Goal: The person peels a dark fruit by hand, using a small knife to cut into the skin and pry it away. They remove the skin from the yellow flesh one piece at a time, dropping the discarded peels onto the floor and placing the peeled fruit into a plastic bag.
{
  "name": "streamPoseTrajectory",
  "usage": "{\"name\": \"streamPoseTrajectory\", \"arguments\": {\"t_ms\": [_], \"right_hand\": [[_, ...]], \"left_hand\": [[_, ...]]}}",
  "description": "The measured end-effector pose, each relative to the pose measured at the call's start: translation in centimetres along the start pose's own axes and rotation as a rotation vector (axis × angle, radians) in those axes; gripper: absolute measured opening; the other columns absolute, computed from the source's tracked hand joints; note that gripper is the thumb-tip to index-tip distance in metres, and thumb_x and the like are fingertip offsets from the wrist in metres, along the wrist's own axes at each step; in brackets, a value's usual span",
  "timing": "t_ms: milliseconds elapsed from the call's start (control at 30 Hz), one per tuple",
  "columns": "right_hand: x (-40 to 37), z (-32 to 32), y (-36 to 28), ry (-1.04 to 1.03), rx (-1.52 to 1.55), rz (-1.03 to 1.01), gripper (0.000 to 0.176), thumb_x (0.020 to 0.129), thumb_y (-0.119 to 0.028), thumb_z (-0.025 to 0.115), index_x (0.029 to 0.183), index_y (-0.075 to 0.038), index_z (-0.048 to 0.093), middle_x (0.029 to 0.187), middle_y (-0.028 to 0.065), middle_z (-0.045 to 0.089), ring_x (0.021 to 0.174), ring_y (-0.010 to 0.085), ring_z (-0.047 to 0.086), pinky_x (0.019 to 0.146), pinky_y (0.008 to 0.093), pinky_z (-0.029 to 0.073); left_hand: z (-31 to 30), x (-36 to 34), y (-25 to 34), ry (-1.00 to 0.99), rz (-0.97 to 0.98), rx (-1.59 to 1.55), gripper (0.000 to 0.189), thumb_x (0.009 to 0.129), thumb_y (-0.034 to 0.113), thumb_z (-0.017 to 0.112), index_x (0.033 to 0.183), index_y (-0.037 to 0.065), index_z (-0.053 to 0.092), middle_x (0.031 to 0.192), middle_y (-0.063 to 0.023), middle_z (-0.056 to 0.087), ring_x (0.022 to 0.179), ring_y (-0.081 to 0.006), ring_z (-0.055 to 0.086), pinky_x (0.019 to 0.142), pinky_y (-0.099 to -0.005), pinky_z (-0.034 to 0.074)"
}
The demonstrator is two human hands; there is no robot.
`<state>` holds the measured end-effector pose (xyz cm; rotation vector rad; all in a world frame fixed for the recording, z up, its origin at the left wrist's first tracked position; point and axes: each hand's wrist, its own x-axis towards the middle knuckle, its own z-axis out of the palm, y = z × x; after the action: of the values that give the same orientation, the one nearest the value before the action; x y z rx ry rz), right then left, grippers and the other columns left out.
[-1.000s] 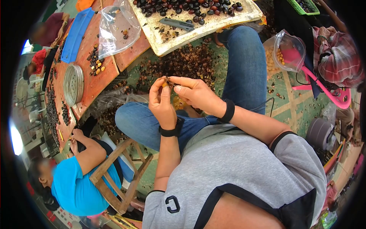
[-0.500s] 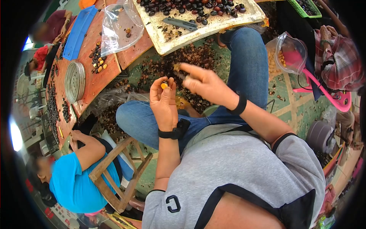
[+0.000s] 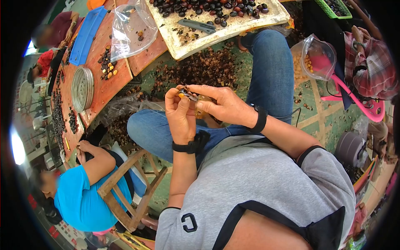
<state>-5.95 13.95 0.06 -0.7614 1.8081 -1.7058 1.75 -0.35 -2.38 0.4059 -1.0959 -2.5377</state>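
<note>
Two hands meet at the middle of the frame over one small dark-shelled nut (image 3: 181,94), its yellow kernel partly bared. The left hand (image 3: 180,114) has thumb and fingertips closed on the nut from below. The right hand (image 3: 223,107) comes in from the right, thumb and forefinger pinched shut on a sliver of dark shell (image 3: 190,96) that touches the nut's right side. The sliver seems to lie roughly across the frame, from the nut toward the right hand, which is the nearer to it. Just above the hands, a heap of brown shell scraps (image 3: 204,66) covers the green floor. At the top edge sits a white foam tray (image 3: 187,48) of dark nuts with a grey knife (image 3: 196,26). At the upper right stands a clear plastic bag of yellow kernels (image 3: 301,62).
</note>
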Motion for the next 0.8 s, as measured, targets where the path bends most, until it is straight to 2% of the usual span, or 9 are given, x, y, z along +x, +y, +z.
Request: {"name": "streamPoseTrajectory", "arguments": {"t_ms": [67, 133, 167, 233, 333, 467, 667, 733, 800], "right_hand": [[0.1, 0.4, 0.9, 0.029, 0.016, -0.012, 0.046, 0.089, -0.015, 0.059, 0.134, -0.007, 0.052, 0.101, 0.0142, 0.069, 0.073, 0.0145, 0.064, 0.066, 0.0309, 0.051], [0.5, 0.8, 1.3, 0.155, 0.025, -0.172, 0.044, 0.09, -0.015, 0.058, 0.133, -0.007, 0.054, 0.097, 0.0103, 0.069, 0.073, 0.0116, 0.062, 0.065, 0.0287, 0.05], [0.3, 0.6, 1.4, 0.156, 0.025, -0.172, 0.044, 0.09, -0.015, 0.058, 0.133, -0.007, 0.054, 0.097, 0.0103, 0.069, 0.073, 0.0116, 0.062, 0.065, 0.0287, 0.05], [0.0, -0.1, 0.2, -0.022, 0.195, 0.118, 0.047, 0.092, -0.012, 0.059, 0.137, -0.006, 0.049, 0.11, 0.0058, 0.065, 0.092, 0.0095, 0.059, 0.08, 0.0263, 0.049], [-0.3, -0.6, -1.1, -0.119, 0.209, 0.16, 0.049, 0.092, -0.013, 0.059, 0.139, -0.007, 0.047, 0.106, 0.0033, 0.064, 0.091, 0.0079, 0.057, 0.078, 0.026, 0.049], [-0.1, -0.7, -0.9, -0.105, 0.139, 0.097, 0.051, 0.091, -0.015, 0.059, 0.14, -0.008, 0.046, 0.105, 0.0042, 0.065, 0.088, 0.0087, 0.058, 0.074, 0.0272, 0.05], [0.2, -1.1, -1.0, -0.116, -0.046, -0.023, 0.055, 0.086, -0.015, 0.061, 0.139, -0.01, 0.048, 0.099, 0.0089, 0.066, 0.08, 0.0159, 0.064, 0.071, 0.0307, 0.052], [0.2, -1.2, -1.2, -0.077, -0.148, -0.118, 0.049, 0.087, -0.016, 0.06, 0.135, -0.014, 0.051, 0.102, 0.0085, 0.067, 0.075, 0.0239, 0.066, 0.07, 0.0343, 0.053], [0.1, -0.7, -0.8, -0.031, -0.15, -0.149, 0.048, 0.087, -0.016, 0.06, 0.134, -0.014, 0.053, 0.102, 0.0094, 0.067, 0.077, 0.0254, 0.066, 0.071, 0.0351, 0.053]], "left_hand": [[0.0, -0.1, -0.3, 0.02, 0.025, 0.031, 0.028, 0.091, 0.006, 0.062, 0.117, 0.009, 0.054, 0.114, -0.0039, 0.06, 0.099, -0.0152, 0.061, 0.085, -0.0308, 0.054], [0.4, -0.2, -0.4, 0.033, 0.053, 0.111, 0.027, 0.091, 0.006, 0.062, 0.117, 0.009, 0.054, 0.113, -0.0036, 0.06, 0.098, -0.0149, 0.061, 0.085, -0.0309, 0.054], [0.3, -0.2, -0.4, 0.032, 0.052, 0.112, 0.027, 0.091, 0.006, 0.062, 0.117, 0.009, 0.054, 0.113, -0.0036, 0.06, 0.098, -0.0149, 0.061, 0.085, -0.0309, 0.054], [0.3, -0.1, -0.3, 0.015, 0.041, 0.043, 0.028, 0.09, 0.007, 0.063, 0.116, 0.009, 0.053, 0.113, -0.0041, 0.061, 0.099, -0.0157, 0.061, 0.086, -0.0308, 0.054], [0.2, 0.1, 0.0, -0.047, 0.005, -0.03, 0.028, 0.09, 0.009, 0.063, 0.116, 0.009, 0.053, 0.112, -0.0046, 0.062, 0.099, -0.0164, 0.061, 0.087, -0.0307, 0.054], [0.4, 0.0, 0.1, -0.054, -0.016, -0.035, 0.028, 0.09, 0.009, 0.064, 0.116, 0.009, 0.053, 0.112, -0.0051, 0.062, 0.098, -0.0171, 0.062, 0.087, -0.0313, 0.054], [0.2, 0.0, 0.0, -0.078, 0.009, -0.051, 0.029, 0.089, 0.009, 0.065, 0.115, 0.01, 0.053, 0.112, -0.0051, 0.062, 0.096, -0.0175, 0.062, 0.087, -0.0318, 0.054], [0.2, 0.0, -0.1, -0.06, 0.017, -0.049, 0.029, 0.089, 0.01, 0.066, 0.115, 0.01, 0.053, 0.113, -0.0049, 0.062, 0.097, -0.0171, 0.062, 0.086, -0.0308, 0.053], [0.2, -0.1, -0.1, -0.06, 0.021, -0.052, 0.029, 0.089, 0.009, 0.066, 0.115, 0.009, 0.054, 0.113, -0.0049, 0.062, 0.097, -0.0169, 0.062, 0.086, -0.0307, 0.053]]}}
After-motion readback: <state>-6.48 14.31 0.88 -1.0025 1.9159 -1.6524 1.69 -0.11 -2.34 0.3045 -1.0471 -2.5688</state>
